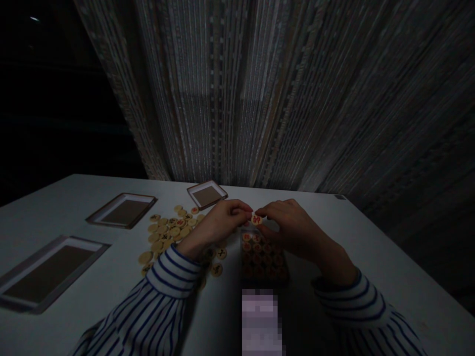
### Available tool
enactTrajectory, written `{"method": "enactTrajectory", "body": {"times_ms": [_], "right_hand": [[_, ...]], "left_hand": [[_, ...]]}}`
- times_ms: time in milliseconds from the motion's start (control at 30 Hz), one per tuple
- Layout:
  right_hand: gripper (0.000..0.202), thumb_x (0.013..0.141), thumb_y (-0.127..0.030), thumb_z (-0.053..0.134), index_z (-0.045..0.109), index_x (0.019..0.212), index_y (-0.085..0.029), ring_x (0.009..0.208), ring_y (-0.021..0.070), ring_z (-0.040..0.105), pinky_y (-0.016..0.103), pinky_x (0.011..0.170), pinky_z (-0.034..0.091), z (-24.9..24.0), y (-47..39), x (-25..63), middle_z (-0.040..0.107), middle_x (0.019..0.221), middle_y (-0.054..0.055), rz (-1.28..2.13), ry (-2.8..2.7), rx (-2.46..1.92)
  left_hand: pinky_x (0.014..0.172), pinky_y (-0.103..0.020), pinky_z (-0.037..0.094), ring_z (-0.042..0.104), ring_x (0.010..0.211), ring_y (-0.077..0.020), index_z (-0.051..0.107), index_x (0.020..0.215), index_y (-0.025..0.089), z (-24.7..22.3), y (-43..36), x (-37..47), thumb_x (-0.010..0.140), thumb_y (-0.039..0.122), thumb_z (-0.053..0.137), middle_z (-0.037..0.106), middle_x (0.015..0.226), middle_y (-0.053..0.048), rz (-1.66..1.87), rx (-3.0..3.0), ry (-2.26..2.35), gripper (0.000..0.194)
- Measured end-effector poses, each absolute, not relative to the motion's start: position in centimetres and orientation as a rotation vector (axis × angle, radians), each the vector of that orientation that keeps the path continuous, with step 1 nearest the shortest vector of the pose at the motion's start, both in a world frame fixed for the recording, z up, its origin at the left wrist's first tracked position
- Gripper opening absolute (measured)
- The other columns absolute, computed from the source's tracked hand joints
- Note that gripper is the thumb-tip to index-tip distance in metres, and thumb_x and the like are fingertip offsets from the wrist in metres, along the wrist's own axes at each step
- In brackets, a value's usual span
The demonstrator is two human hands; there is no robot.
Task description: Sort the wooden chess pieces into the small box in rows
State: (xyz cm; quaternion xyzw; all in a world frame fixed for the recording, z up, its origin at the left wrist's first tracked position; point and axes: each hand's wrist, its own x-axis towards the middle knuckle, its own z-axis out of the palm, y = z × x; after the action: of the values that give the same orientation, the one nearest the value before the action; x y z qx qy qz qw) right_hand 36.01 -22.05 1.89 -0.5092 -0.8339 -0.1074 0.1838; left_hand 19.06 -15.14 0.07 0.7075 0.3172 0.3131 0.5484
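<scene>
A round xiangqi piece (256,219) with a red character is held up between both hands. My left hand (221,220) pinches its left edge with thumb and fingertips. On the other side, my right hand (287,222) grips the same piece between thumb and forefinger. Just below them is a box (264,283) with rows of red-lettered pieces lying face up in it; my right hand covers its upper right part. Beside my left forearm spreads a loose heap of xiangqi pieces (163,230), many blank side up, some showing black or red characters. My left wrist hides part of the heap.
Three shallow open boxes lie on the white table (122,277): a large one (55,244) at the left, a middle one (124,195) behind it, and a small one (222,188) at the back. A striped curtain (230,99) hangs behind the table. The room is dim.
</scene>
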Motion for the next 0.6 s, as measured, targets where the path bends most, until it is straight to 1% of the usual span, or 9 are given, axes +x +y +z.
{"method": "enactTrajectory", "body": {"times_ms": [100, 233, 467, 600], "right_hand": [[0.022, 0.081, -0.028, 0.055, 0.061, 0.099, -0.017, 0.084, 0.0187, 0.059, 0.035, 0.077, 0.036, 2.3, -22.2, 36.1, 0.067, 0.092, 0.005, -0.260, -2.381, -1.489], [0.024, 0.081, -0.028, 0.055, 0.061, 0.101, -0.017, 0.083, 0.0185, 0.060, 0.033, 0.076, 0.038, 2.9, -22.3, 36.8, 0.068, 0.093, 0.006, -0.203, -2.398, -1.605], [0.024, 0.083, -0.030, 0.050, 0.063, 0.100, -0.018, 0.076, 0.0155, 0.060, 0.027, 0.069, 0.041, 3.3, -22.5, 38.1, 0.068, 0.090, 0.004, -0.144, -2.384, -1.683], [0.024, 0.082, -0.031, 0.050, 0.063, 0.098, -0.019, 0.075, 0.0152, 0.060, 0.027, 0.067, 0.040, 3.3, -22.7, 38.4, 0.068, 0.088, 0.003, -0.128, -2.376, -1.734]], "left_hand": [[0.056, -0.022, 0.041, 0.054, 0.058, -0.0107, 0.063, 0.079, 0.012, 0.1, -15.1, 19.0, 0.073, 0.023, 0.058, 0.060, 0.063, 0.001, 0.760, 1.720, 0.786, 0.013], [0.060, -0.022, 0.043, 0.057, 0.064, -0.0116, 0.063, 0.081, 0.012, 0.5, -15.4, 18.9, 0.073, 0.020, 0.058, 0.063, 0.068, -0.001, 0.753, 1.726, 0.856, 0.012], [0.057, -0.022, 0.043, 0.057, 0.061, -0.0113, 0.063, 0.082, 0.012, 0.7, -15.5, 18.9, 0.075, 0.020, 0.056, 0.063, 0.066, -0.001, 0.726, 1.785, 0.888, 0.012], [0.056, -0.023, 0.042, 0.057, 0.063, -0.0131, 0.064, 0.085, 0.011, 0.1, -15.2, 18.7, 0.076, 0.023, 0.054, 0.065, 0.069, -0.002, 0.736, 1.940, 0.935, 0.018]]}}
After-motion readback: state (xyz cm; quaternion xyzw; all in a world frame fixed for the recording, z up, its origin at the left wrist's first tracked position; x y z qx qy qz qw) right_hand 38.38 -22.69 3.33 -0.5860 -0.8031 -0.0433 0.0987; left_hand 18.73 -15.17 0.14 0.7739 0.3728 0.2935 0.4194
